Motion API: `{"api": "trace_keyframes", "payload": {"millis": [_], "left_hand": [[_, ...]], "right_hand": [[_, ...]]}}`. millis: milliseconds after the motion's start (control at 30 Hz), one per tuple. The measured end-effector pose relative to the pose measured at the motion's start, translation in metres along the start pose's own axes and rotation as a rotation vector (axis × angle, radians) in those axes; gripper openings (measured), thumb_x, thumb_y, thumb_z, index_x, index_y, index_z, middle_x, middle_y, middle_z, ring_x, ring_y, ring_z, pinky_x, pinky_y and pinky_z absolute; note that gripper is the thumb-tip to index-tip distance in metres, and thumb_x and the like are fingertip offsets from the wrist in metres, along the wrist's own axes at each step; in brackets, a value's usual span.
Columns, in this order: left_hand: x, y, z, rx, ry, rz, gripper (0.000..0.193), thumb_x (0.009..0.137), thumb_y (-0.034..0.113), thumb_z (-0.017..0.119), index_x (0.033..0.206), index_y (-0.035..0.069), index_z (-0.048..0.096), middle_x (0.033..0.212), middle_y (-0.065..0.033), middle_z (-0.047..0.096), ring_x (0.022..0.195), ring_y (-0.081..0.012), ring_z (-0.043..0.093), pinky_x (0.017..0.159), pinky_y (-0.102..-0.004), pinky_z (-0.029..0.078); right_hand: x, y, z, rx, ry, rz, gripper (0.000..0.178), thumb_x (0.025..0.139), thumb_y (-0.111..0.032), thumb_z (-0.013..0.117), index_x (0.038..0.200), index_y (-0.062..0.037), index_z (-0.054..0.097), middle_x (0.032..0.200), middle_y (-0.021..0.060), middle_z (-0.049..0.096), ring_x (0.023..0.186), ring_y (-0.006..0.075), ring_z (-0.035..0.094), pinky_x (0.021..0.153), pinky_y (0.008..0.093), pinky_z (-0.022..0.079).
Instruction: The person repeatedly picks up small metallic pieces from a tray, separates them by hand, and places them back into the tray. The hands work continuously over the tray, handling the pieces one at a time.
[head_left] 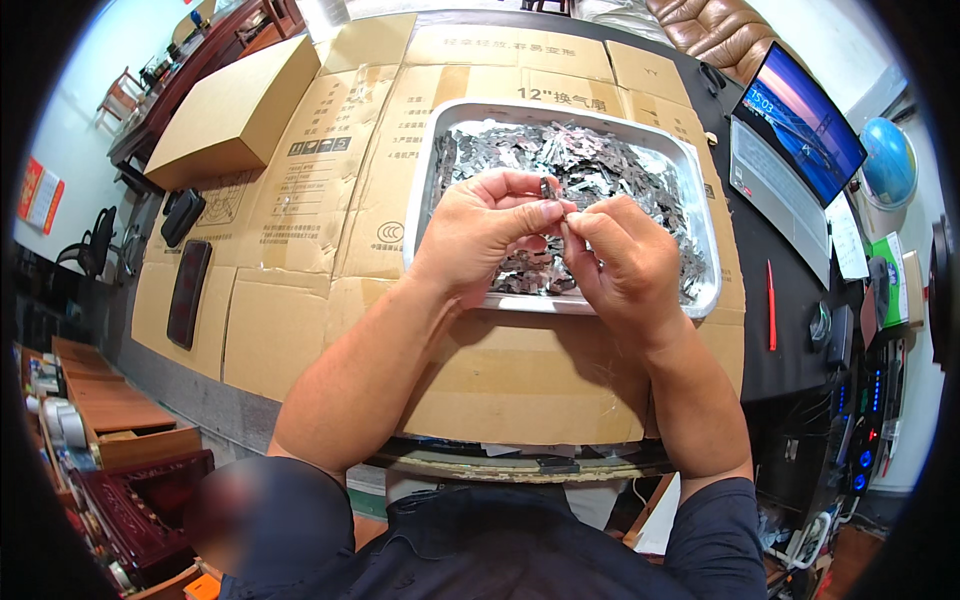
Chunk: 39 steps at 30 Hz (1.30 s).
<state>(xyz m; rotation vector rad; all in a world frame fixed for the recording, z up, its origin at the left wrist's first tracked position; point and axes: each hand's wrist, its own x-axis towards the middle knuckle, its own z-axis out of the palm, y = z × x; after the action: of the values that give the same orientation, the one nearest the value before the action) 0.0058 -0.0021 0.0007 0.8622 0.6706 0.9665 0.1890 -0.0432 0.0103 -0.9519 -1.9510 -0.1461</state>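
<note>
A white-rimmed metal tray [428,160] lies on the cardboard, heaped with many small, thin, shiny metal pieces [600,155]. Above its near half, both my hands meet at the fingertips. My left hand [492,225] is closed, pinching a small dark metal piece [546,188] between thumb and fingers. My right hand [628,255] is closed too, its thumb and forefinger pressed together against the left thumb. Whatever sits in the right pinch is too small and covered to make out.
Flattened cardboard [300,290] covers much of the dark table. A brown box [235,110], a black case [183,217] and a phone [189,295] lie to the left. An open laptop [790,170], a red pen [771,305] and a globe [888,165] are on the right.
</note>
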Motion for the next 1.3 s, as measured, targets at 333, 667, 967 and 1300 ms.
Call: {"api": "trace_keyframes", "payload": {"millis": [333,667,967,1300], "left_hand": [[0.002,-0.003,-0.004,0.041,-0.028,0.011,0.028,0.092,0.004,0.077,0.115,-0.004,0.064,0.1,-0.0103,0.072,0.084,-0.0145,0.07,0.069,-0.0259,0.057],[-0.004,-0.001,0.002,0.192,-0.088,0.084,0.024,0.092,-0.001,0.075,0.114,-0.003,0.067,0.101,-0.0101,0.074,0.089,-0.0154,0.072,0.078,-0.0257,0.06],[-0.007,-0.003,0.006,0.599,-0.067,0.271,0.022,0.091,-0.006,0.072,0.113,-0.005,0.068,0.102,-0.0076,0.074,0.092,-0.0114,0.071,0.081,-0.025,0.06],[-0.002,-0.001,0.002,0.464,0.01,0.266,0.019,0.091,0.0,0.073,0.11,-0.004,0.071,0.097,-0.0075,0.076,0.086,-0.0109,0.071,0.075,-0.0258,0.058]], "right_hand": [[0.001,-0.002,-0.012,0.223,-0.132,0.207,0.01,0.084,-0.006,0.076,0.088,-0.0066,0.068,0.078,0.0085,0.06,0.061,0.0266,0.061,0.054,0.037,0.051],[0.003,0.0,-0.007,0.44,-0.172,0.68,0.025,0.095,-0.021,0.072,0.083,-0.001,0.063,0.073,0.009,0.065,0.062,0.0171,0.059,0.059,0.0319,0.048],[0.004,0.0,-0.01,0.344,-0.236,0.598,0.023,0.097,-0.018,0.066,0.085,0.0011,0.062,0.074,0.0156,0.064,0.064,0.0254,0.062,0.062,0.0373,0.049],[0.001,0.006,-0.009,0.349,-0.194,0.637,0.022,0.101,-0.016,0.062,0.087,0.0009,0.061,0.072,0.0168,0.063,0.066,0.0295,0.062,0.064,0.039,0.05]]}}
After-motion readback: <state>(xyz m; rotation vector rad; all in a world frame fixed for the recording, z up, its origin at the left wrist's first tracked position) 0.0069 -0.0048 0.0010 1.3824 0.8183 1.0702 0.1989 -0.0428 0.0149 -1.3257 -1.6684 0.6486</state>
